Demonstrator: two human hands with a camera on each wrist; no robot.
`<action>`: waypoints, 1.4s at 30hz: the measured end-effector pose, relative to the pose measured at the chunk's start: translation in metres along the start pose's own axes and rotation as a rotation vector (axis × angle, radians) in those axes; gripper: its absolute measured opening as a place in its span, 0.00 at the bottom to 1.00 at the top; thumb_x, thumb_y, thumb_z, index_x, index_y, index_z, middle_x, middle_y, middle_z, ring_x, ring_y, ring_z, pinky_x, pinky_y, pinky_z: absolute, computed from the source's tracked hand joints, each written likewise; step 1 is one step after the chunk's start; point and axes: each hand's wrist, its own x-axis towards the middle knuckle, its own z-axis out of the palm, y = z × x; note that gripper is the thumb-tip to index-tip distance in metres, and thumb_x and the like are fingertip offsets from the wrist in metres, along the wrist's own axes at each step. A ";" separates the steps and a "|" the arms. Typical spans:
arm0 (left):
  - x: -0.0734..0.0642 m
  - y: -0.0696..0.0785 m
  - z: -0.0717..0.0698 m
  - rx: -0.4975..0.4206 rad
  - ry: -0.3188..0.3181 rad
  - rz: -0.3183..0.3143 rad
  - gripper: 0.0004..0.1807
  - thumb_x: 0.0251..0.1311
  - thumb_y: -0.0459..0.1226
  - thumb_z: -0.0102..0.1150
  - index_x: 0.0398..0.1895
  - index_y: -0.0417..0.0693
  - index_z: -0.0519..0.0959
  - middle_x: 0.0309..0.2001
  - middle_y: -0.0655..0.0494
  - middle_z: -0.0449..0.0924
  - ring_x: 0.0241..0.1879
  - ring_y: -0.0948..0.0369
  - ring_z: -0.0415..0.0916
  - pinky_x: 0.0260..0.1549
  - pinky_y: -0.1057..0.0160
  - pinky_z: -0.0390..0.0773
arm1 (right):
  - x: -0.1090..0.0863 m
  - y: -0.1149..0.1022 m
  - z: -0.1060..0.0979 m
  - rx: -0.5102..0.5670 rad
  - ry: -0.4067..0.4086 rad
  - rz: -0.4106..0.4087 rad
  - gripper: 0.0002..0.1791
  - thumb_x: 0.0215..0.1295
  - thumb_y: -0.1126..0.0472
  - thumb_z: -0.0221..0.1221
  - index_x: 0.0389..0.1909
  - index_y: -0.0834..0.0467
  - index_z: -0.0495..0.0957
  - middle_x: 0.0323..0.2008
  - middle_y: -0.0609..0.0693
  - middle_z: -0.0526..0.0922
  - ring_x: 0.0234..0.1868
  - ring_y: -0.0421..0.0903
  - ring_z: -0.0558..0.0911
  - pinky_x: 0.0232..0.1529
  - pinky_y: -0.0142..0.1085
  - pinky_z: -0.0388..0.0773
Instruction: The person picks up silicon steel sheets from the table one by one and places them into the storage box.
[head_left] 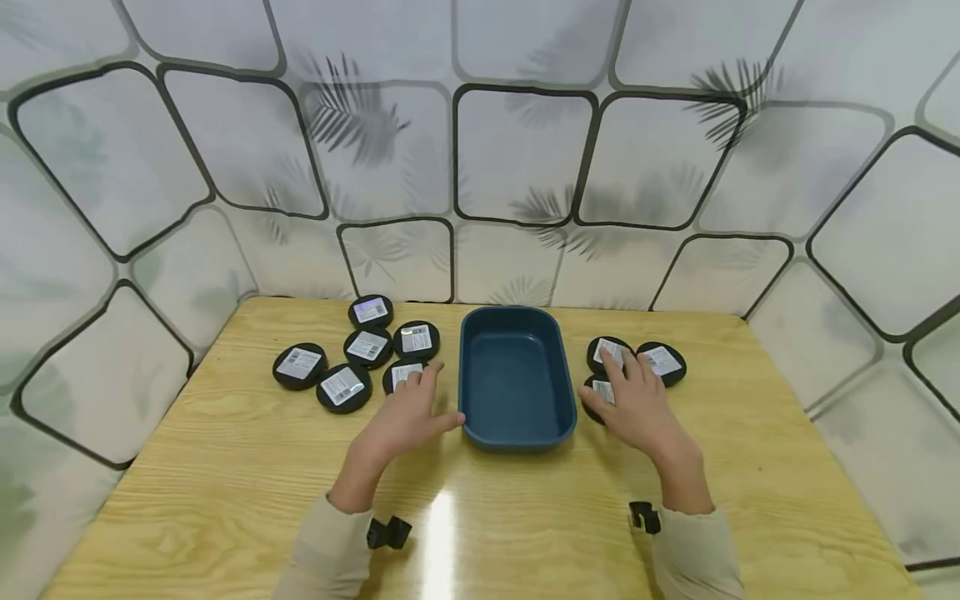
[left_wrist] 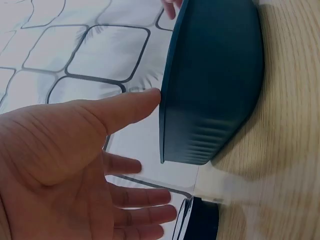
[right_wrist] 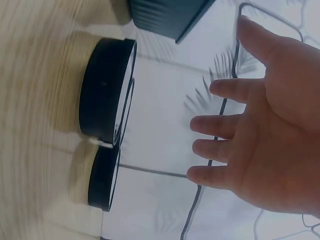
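A deep blue rectangular bin [head_left: 517, 375] stands in the middle of the wooden table. Over the table on its left, my left hand [head_left: 405, 421] spreads its fingers, the thumb tip right at the bin's rim. Those fingers partly cover a flat round black tub with a white label [head_left: 403, 375]. To the right of the bin my right hand [head_left: 641, 408] hovers with fingers extended, holding nothing. Below it are three similar tubs, the nearest tub [head_left: 600, 387] partly hidden by the hand. In the right wrist view a gap shows between the fingertips and a black tub [right_wrist: 105, 92].
Several more labelled black tubs [head_left: 343, 387] lie in a loose group on the left of the table [head_left: 225, 500]. A patterned cloth backdrop [head_left: 525, 158] rises behind the table's far edge. Each wrist carries a small black mount [head_left: 388, 532].
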 end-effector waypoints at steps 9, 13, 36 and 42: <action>-0.004 -0.003 0.002 -0.166 -0.129 -0.013 0.25 0.62 0.45 0.65 0.53 0.35 0.74 0.47 0.42 0.79 0.44 0.52 0.78 0.43 0.53 0.79 | -0.001 0.008 0.001 -0.019 -0.018 0.025 0.43 0.73 0.47 0.54 0.76 0.66 0.49 0.73 0.76 0.47 0.72 0.78 0.44 0.65 0.72 0.47; -0.005 -0.003 0.003 -0.216 -0.192 0.065 0.19 0.60 0.44 0.66 0.42 0.36 0.76 0.34 0.50 0.79 0.30 0.59 0.74 0.31 0.61 0.75 | 0.003 0.011 0.003 -0.025 -0.016 0.026 0.42 0.72 0.48 0.56 0.76 0.66 0.50 0.72 0.76 0.48 0.72 0.77 0.46 0.64 0.73 0.49; 0.006 -0.006 0.020 -0.789 -0.220 -0.097 0.43 0.61 0.32 0.65 0.72 0.34 0.49 0.33 0.42 0.80 0.31 0.46 0.84 0.34 0.50 0.85 | 0.010 0.028 0.016 0.041 -0.060 0.053 0.42 0.71 0.51 0.56 0.75 0.67 0.50 0.71 0.79 0.46 0.70 0.79 0.47 0.64 0.72 0.51; 0.008 -0.003 0.022 -0.899 -0.201 -0.137 0.37 0.59 0.26 0.64 0.67 0.31 0.54 0.35 0.42 0.76 0.27 0.50 0.84 0.32 0.52 0.85 | 0.012 0.029 0.016 0.049 -0.070 0.064 0.42 0.71 0.51 0.56 0.76 0.67 0.49 0.72 0.78 0.45 0.70 0.79 0.47 0.63 0.71 0.54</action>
